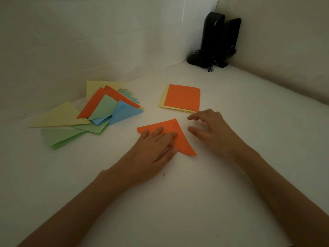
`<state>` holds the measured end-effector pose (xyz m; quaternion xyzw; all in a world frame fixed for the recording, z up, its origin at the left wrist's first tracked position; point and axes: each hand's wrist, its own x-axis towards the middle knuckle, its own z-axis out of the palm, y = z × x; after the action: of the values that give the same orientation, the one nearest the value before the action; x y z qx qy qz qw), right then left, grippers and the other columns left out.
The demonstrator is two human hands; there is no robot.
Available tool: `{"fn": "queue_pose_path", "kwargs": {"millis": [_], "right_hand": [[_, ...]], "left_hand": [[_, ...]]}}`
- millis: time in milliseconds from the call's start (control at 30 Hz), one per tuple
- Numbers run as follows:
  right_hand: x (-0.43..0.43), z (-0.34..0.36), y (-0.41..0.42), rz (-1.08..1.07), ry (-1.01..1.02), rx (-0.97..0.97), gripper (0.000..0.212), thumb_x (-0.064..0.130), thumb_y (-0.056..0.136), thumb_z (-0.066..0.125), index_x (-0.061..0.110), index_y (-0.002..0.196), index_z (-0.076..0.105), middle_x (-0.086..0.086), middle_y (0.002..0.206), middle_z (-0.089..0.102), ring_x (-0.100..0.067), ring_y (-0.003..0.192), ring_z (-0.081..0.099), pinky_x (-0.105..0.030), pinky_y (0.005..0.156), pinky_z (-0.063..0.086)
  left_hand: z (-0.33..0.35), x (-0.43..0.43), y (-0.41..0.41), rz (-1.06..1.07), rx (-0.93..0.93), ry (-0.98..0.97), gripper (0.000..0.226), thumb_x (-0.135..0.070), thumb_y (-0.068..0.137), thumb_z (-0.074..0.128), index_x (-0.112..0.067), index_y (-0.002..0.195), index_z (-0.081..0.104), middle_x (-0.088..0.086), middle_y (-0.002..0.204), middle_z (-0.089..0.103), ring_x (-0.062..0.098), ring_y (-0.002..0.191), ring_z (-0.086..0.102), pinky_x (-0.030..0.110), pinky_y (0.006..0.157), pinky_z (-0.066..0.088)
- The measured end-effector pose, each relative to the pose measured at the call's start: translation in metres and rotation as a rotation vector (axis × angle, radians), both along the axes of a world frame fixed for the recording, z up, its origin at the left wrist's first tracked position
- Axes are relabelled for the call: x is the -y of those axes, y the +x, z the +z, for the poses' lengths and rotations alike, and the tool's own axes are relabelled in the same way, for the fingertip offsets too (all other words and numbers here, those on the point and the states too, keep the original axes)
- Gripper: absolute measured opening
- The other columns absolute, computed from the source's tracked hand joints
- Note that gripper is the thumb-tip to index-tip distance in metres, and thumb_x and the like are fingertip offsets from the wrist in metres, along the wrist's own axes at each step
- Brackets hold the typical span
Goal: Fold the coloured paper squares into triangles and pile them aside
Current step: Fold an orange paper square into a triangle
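I see the orange triangle (179,139) lying on the white desk (178,207), in the middle, between the pile of folded triangles (99,111) to the left and the stack of unfolded squares (183,98) behind it. My left hand (153,148) lies flat on the triangle, fingers straight, pressing its left part down. My right hand (211,131) hovers just beside the triangle's right edge, fingers loosely spread and gripping nothing. I judge the step in hand to be setting the crease. To do it well: hold the left hand's pressure steady so the layers cannot slip, check that the two edges meet flush, then run the right hand's fingertips firmly along the fold from end to end. The lower right point looks slightly curled; flatten it before lifting. Only then carry the triangle over to the pile.
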<state>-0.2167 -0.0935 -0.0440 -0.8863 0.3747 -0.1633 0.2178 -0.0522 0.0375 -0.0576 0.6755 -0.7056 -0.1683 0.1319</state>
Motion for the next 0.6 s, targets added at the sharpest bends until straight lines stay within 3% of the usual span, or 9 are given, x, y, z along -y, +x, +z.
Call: {"fn": "queue_pose_path", "kwargs": {"millis": [100, 200, 300, 400, 500, 600], "right_hand": [[-0.001, -0.008, 0.007, 0.162, -0.082, -0.009, 0.033, 0.028, 0.089, 0.062, 0.022, 0.122, 0.060, 0.002, 0.128, 0.050, -0.018, 0.121, 0.035, -0.015, 0.096, 0.022], [0.000, -0.015, 0.009, 0.238, -0.088, -0.018, 0.035, 0.028, 0.089, 0.062, 0.020, 0.123, 0.059, 0.004, 0.136, 0.050, -0.016, 0.133, 0.029, -0.016, 0.106, 0.017], [0.002, -0.018, 0.007, 0.258, -0.115, -0.008, 0.037, 0.031, 0.087, 0.065, 0.018, 0.122, 0.059, 0.005, 0.136, 0.050, -0.016, 0.136, 0.027, -0.006, 0.105, 0.011], [0.003, -0.021, 0.006, 0.260, -0.114, 0.009, 0.040, 0.032, 0.087, 0.065, 0.020, 0.125, 0.059, 0.007, 0.136, 0.049, -0.015, 0.136, 0.024, 0.000, 0.101, 0.007], [0.004, -0.022, 0.004, 0.253, -0.095, 0.011, 0.043, 0.033, 0.087, 0.064, 0.024, 0.128, 0.057, 0.009, 0.138, 0.048, -0.013, 0.137, 0.022, -0.006, 0.103, 0.009], [0.004, -0.023, 0.004, 0.244, -0.083, 0.030, 0.046, 0.036, 0.083, 0.067, 0.024, 0.127, 0.057, 0.009, 0.138, 0.048, -0.013, 0.137, 0.022, -0.009, 0.105, 0.011]], "left_hand": [[-0.001, 0.003, 0.006, 0.002, -0.078, -0.065, 0.057, -0.069, 0.084, 0.023, -0.035, 0.124, 0.046, -0.012, 0.123, 0.052, 0.005, 0.135, 0.029, 0.028, 0.113, 0.002], [-0.005, 0.005, 0.008, 0.028, -0.052, -0.103, 0.031, -0.070, 0.073, 0.026, -0.044, 0.087, 0.037, -0.013, 0.110, 0.054, 0.003, 0.114, 0.045, 0.013, 0.103, -0.005], [-0.005, 0.002, 0.005, 0.042, -0.002, -0.145, 0.053, -0.070, 0.073, 0.024, -0.037, 0.107, 0.047, -0.012, 0.119, 0.047, 0.005, 0.117, 0.043, 0.022, 0.109, -0.003], [-0.003, -0.002, 0.001, 0.066, 0.062, -0.144, 0.076, -0.072, 0.070, 0.017, -0.032, 0.129, 0.046, -0.011, 0.131, 0.038, 0.007, 0.125, 0.037, 0.033, 0.114, 0.003], [-0.005, -0.002, -0.003, 0.086, 0.059, -0.125, 0.082, -0.078, 0.067, 0.017, -0.034, 0.131, 0.041, -0.010, 0.144, 0.029, 0.009, 0.137, 0.026, 0.032, 0.115, 0.004], [-0.007, -0.003, -0.006, 0.100, 0.082, -0.048, 0.083, -0.085, 0.072, 0.021, -0.035, 0.137, 0.030, -0.009, 0.158, 0.007, 0.011, 0.145, -0.001, 0.031, 0.116, -0.002]]}}
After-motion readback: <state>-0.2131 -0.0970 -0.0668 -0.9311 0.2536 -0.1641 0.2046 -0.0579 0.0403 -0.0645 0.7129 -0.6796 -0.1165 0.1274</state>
